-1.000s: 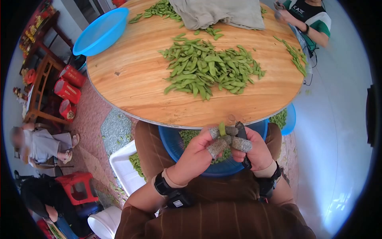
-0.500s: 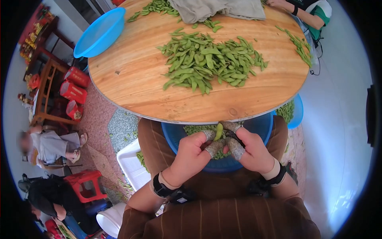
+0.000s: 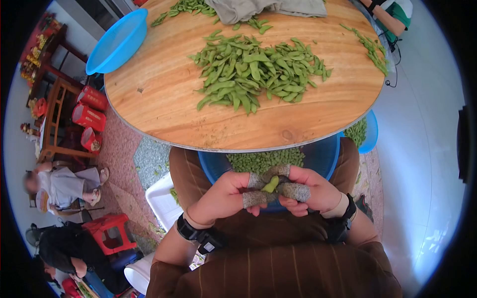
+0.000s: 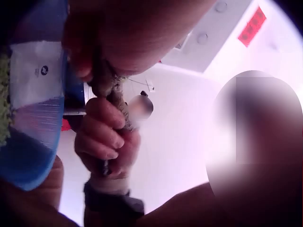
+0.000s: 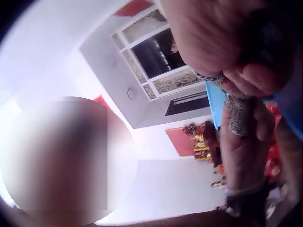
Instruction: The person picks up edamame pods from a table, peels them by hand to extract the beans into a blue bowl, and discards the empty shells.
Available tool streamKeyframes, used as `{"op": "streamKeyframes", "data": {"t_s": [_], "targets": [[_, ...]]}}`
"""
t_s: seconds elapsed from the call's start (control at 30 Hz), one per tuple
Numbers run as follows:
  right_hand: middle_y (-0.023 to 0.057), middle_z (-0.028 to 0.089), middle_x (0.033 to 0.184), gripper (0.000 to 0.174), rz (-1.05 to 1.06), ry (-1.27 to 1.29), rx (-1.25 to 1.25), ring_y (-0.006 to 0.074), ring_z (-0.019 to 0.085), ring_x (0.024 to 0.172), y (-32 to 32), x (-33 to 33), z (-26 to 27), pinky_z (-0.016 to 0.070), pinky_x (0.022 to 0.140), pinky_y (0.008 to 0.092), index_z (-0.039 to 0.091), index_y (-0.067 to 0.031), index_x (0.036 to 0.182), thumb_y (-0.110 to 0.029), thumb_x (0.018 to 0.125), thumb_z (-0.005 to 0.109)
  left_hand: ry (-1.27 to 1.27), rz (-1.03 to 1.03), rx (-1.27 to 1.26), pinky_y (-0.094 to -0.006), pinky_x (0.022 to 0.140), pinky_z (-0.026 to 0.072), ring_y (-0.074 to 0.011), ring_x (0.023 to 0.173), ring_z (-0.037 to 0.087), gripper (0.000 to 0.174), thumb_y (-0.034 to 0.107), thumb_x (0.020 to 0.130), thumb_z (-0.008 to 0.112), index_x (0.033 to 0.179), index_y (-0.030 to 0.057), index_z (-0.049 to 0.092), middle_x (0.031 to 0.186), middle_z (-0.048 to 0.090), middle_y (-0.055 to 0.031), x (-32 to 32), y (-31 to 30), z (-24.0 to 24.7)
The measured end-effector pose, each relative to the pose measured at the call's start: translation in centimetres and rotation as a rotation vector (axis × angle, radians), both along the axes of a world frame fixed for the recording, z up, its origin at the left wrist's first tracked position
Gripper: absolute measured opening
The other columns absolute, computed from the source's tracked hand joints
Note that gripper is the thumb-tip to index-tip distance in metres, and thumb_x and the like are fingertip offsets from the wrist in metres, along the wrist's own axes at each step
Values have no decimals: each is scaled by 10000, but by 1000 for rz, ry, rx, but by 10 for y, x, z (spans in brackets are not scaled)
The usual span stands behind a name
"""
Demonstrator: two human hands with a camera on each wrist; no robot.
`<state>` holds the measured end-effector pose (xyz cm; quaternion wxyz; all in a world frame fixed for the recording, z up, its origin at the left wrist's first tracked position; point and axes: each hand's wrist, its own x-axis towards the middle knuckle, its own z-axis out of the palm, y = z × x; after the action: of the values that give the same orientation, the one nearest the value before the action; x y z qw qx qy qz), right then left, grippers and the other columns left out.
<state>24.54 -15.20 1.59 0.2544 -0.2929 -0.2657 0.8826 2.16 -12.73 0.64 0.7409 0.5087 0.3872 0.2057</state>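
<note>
One green pod (image 3: 271, 185) is held between the wrapped fingertips of both hands, over the near edge of a blue basin (image 3: 208, 166) with shelled green beans (image 3: 266, 160). My left hand (image 3: 223, 196) pinches the pod from the left with wrapped thumb and finger. From the right, my right hand (image 3: 313, 191) meets it, its wrapped thumb and finger at the pod. In the left wrist view, a dark tool (image 4: 106, 166) pokes out below the right hand's curled fingers. A pile of pods (image 3: 248, 69) lies on the round wooden table (image 3: 174, 114).
A light-blue basin (image 3: 119, 42) stands at the table's left edge, a grey cloth (image 3: 278, 6) at its far side. A white tray (image 3: 164, 203) is on the left, another blue basin (image 3: 368, 131) on the right. People sit at the left and far right.
Both hands have moved down and nearer the body, uncovering more of the beans in the basin. The pod between the fingers now tilts and sits lower.
</note>
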Motion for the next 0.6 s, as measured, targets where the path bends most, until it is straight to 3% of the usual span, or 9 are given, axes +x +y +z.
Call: {"op": "streamKeyframes", "data": {"t_s": [0.07,0.13,0.27,0.33,0.37,0.43,0.53,0.57,0.6], "targets": [[-23,458,717,343,-24,-73,36,39,364,524,2,-1,-4,333,465,195,433,-113,1307,-159,970,478,-68,-19,-118,-334,571,496,-306,666,616,213,48,760,692,965,25,636,734,613,-169,1,-1,-4],[-22,454,719,350,-48,-146,73,39,359,525,2,-5,-8,333,468,196,429,-118,1313,-156,969,478,364,54,810,-289,546,478,-171,616,624,203,53,822,675,1014,-3,643,731,595,-104,10,-5,-11],[-16,469,752,361,-89,-229,142,47,369,541,-1,-9,-8,340,470,197,412,-138,1333,-138,973,443,610,39,1183,-286,541,477,-169,600,621,202,48,837,656,1030,-7,632,727,590,-106,13,-8,-21],[-13,471,754,356,-107,-218,113,47,369,540,-1,-5,-8,341,471,197,417,-140,1328,-141,973,444,322,43,826,-291,543,480,-168,596,617,162,88,868,634,993,-13,615,743,608,-90,13,-7,-22],[-14,471,753,350,-102,-117,43,45,365,538,-2,0,-9,339,474,194,423,-143,1321,-142,972,450,323,42,825,-291,543,480,-168,596,617,162,88,868,634,993,-13,615,743,608,-90,11,-6,-18],[-14,470,751,344,-95,-13,-30,44,361,536,-4,4,-12,337,476,191,429,-147,1315,-143,972,456,-224,79,-450,-286,558,486,-164,601,616,126,94,900,601,962,-16,600,770,625,-70,4,-1,-5],[-14,491,768,348,-102,-32,0,57,411,543,-5,3,-24,373,475,222,456,-120,1295,-155,954,511,-125,12,-288,-269,574,485,-157,618,609,95,70,929,545,947,-13,587,781,620,-55,4,-3,-17],[-4,511,757,366,-164,-289,283,83,450,551,-4,0,-30,404,491,256,476,-93,1266,-167,920,566,-123,11,-289,-269,574,485,-157,618,609,95,70,929,545,947,-13,587,781,620,-55,7,-6,-19],[6,530,746,389,-223,-547,565,110,488,560,-4,-3,-34,436,507,290,495,-66,1237,-179,886,620,-38,12,-85,-261,573,475,-148,627,600,85,46,924,524,940,-7,588,768,609,-52,11,-10,-22]]}}
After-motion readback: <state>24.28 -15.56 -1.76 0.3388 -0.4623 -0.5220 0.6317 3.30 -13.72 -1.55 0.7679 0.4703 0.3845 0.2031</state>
